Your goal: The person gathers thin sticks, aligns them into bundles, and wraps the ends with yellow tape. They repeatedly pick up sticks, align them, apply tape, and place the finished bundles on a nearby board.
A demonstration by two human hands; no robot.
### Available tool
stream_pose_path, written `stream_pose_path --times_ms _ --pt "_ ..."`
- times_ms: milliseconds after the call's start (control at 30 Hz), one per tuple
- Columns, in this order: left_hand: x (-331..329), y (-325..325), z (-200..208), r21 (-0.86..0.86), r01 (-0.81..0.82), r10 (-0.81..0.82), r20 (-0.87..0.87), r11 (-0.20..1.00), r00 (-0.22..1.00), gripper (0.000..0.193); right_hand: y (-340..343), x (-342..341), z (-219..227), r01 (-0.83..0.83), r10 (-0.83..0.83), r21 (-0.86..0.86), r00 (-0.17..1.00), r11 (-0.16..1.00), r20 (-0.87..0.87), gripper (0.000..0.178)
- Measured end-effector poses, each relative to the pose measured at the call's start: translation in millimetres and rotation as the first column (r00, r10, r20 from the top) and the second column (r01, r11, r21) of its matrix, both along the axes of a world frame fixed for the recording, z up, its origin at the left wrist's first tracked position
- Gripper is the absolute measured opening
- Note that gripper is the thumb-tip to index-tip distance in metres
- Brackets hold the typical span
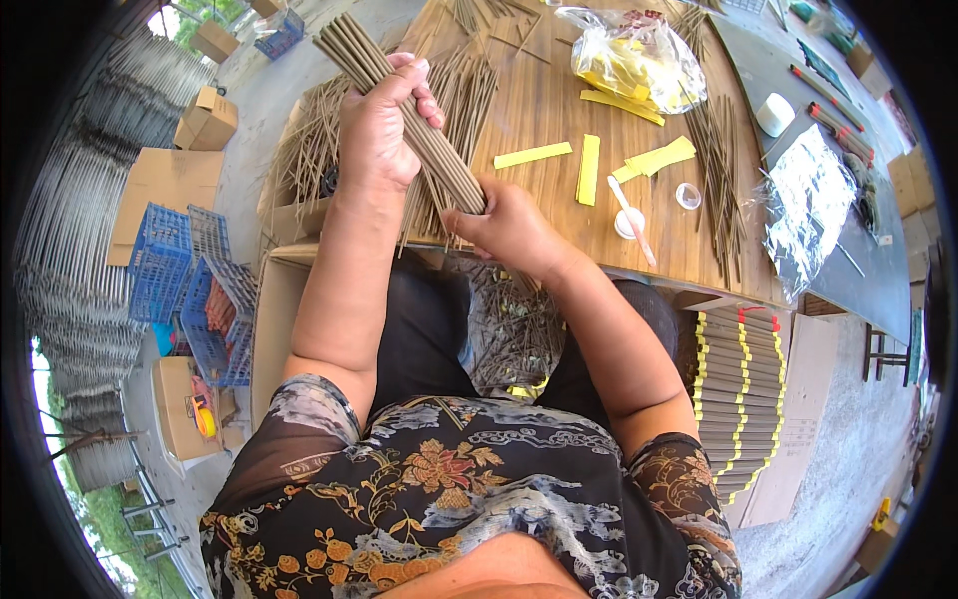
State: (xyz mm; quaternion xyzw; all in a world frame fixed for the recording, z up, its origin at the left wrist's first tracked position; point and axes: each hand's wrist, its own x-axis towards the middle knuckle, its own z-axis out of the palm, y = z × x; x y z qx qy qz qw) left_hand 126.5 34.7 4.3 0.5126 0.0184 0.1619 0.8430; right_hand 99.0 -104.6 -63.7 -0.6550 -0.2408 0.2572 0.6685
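Observation:
A bundle of thin brown incense sticks (pixel 442 160) slants across my view, held above the left part of the wooden table (pixel 539 90). My left hand (pixel 384 125) wraps round its upper half. Lower down, my right hand (pixel 509 230) grips the bundle near its bottom end, thumb across the sticks. Behind and below the bundle lies a loose heap of brown sticks (pixel 464 100). To the right of my hands, yellow paper strips (pixel 533 155) lie on the table, beside a small white pot (pixel 629 224) with a pale spatula (pixel 633 220) across it.
A clear plastic bag (pixel 639 60) with yellow strips sits at the table's back. Loose sticks (pixel 714 190) lie along its right side. Bundles with yellow bands (pixel 738 399) are stacked at lower right. Blue crates (pixel 165 255) and cardboard boxes (pixel 208 118) stand at left.

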Motion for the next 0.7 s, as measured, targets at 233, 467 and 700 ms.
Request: stream_pose_path --times_ms 233,467,700 --pt "-1 1 7 -0.105 0.231 -0.239 -0.07 0.967 0.969 0.019 -9 4 -3 -0.271 0.5 0.488 0.748 0.83 -0.437 0.016" --pt "-15 6 -3 -0.124 0.318 -0.321 0.001 0.94 0.947 0.021 -12 0 -8 -0.289 0.635 0.628 0.637 0.723 -0.438 0.023" --pt "-36 9 1 -0.01 0.259 -0.258 0.04 0.966 0.965 0.026 -14 -12 -1 -0.315 0.592 0.557 0.68 0.769 -0.432 0.03"
